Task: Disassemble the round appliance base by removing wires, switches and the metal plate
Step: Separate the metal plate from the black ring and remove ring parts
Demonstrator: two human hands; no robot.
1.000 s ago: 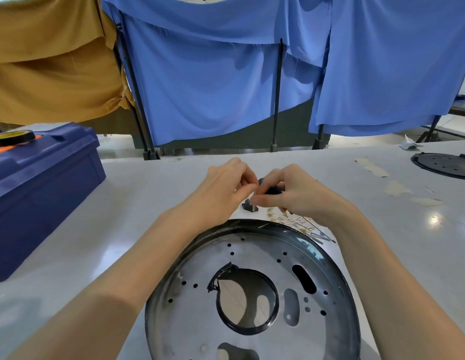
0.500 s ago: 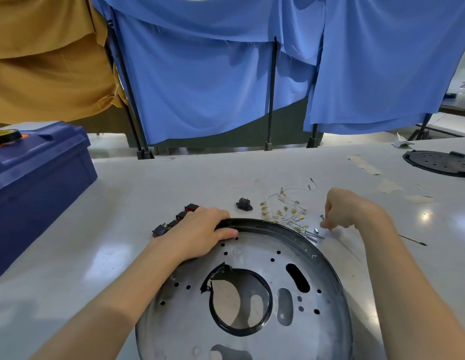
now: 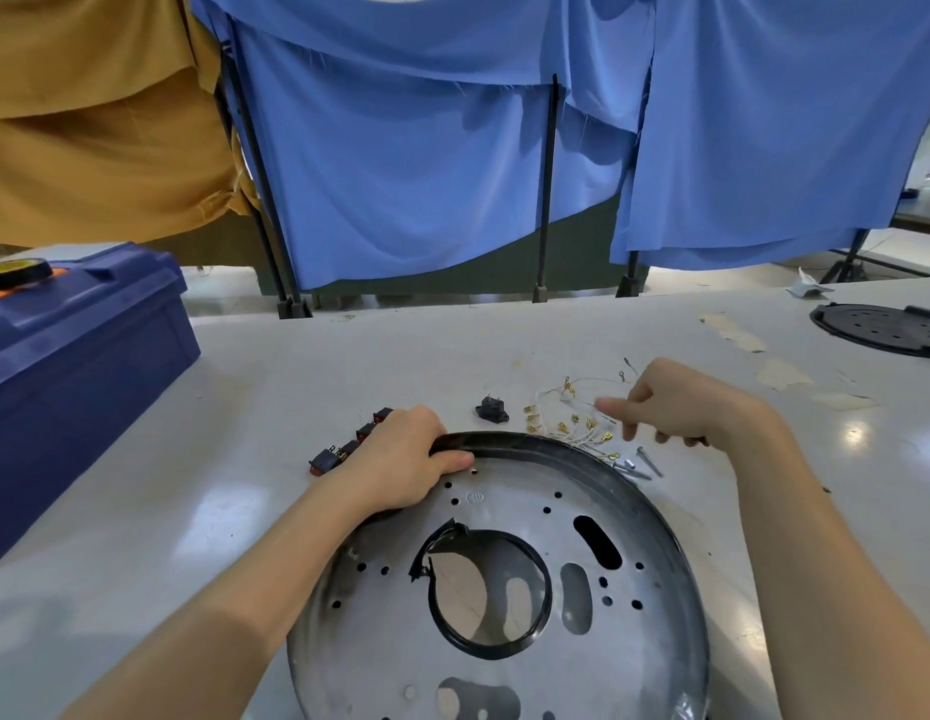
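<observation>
White table (image 3: 234,491); left hand (image 3: 405,459) grips the base (image 3: 514,493) by its rim, stiff, light I judge; right hand (image 3: 681,402): I cannot tell its hold.

Worn at head height, wide-angle, looking forward and down across the worktop (image 3: 192,485) from its near edge. Very close over the round base (image 3: 650,532), cropped by the bottom of the frame. Farther off, past the worktop's far edge, hanging blue cloth (image 3: 410,174) filling the top, visibly bowed by the lens.
</observation>
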